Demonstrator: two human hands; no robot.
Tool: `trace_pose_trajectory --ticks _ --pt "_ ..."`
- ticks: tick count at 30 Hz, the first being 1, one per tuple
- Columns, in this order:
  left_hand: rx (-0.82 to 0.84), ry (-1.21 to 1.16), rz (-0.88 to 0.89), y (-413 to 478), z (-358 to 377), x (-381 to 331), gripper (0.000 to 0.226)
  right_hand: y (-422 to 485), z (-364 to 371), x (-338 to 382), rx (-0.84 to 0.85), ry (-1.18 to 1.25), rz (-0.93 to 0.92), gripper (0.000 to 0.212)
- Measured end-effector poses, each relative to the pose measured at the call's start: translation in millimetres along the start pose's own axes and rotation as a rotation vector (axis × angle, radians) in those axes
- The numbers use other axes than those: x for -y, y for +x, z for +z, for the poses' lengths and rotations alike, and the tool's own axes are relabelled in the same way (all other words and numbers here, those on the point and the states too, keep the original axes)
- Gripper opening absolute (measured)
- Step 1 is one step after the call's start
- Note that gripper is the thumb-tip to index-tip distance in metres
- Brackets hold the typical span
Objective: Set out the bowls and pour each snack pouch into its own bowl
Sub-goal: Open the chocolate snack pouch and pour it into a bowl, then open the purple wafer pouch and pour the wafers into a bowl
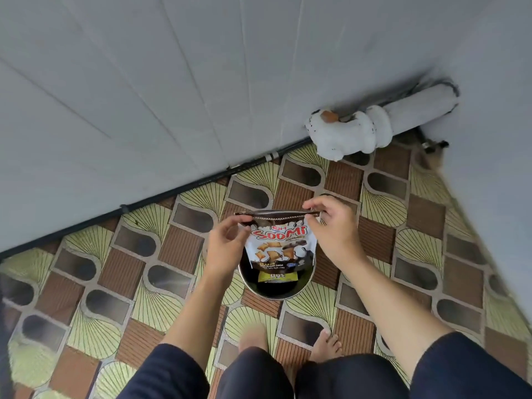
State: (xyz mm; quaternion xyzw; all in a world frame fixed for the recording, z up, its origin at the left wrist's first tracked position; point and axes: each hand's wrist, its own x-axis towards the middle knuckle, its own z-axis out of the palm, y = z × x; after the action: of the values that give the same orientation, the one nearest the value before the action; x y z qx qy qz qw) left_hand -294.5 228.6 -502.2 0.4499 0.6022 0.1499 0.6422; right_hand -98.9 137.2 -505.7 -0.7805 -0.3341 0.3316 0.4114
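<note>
A white and brown snack pouch (277, 249) with red lettering hangs upright in the middle of the view. My left hand (227, 249) pinches its top left corner. My right hand (331, 228) pinches the top right corner, and the top edge is stretched flat between them. Directly below the pouch, a round metal bowl (309, 286) stands on the patterned floor mat (144, 283). The pouch hides most of the bowl's inside, so I cannot tell what it holds.
A grey panelled wall (144, 96) rises at the back, with a black cable (172, 188) along its base. A white pipe fitting (359, 131) juts out at the back right. My bare feet (325, 345) stand just near the bowl.
</note>
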Motion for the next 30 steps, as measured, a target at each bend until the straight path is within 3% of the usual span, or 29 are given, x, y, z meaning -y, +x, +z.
trace_pose_trajectory --ticks 5,9,20,25,30 --pt "0.042 0.105 -0.079 5 0 14 0.022 -5 3 -15 0.078 -0.014 0.086 0.019" --pt "0.063 0.208 0.038 -16 -15 -23 0.024 -20 -14 15 0.086 0.026 0.137 0.018" --pt "0.161 0.302 0.462 -178 -52 -267 0.012 -80 -126 268 -0.01 0.072 -0.052 0.019" --pt "0.235 0.267 0.712 -269 -45 -361 0.009 -120 -195 374 -0.172 0.176 -0.218 0.01" --pt "0.346 0.274 0.936 -339 -3 -427 0.011 -175 -275 422 -0.37 0.204 -0.339 0.008"
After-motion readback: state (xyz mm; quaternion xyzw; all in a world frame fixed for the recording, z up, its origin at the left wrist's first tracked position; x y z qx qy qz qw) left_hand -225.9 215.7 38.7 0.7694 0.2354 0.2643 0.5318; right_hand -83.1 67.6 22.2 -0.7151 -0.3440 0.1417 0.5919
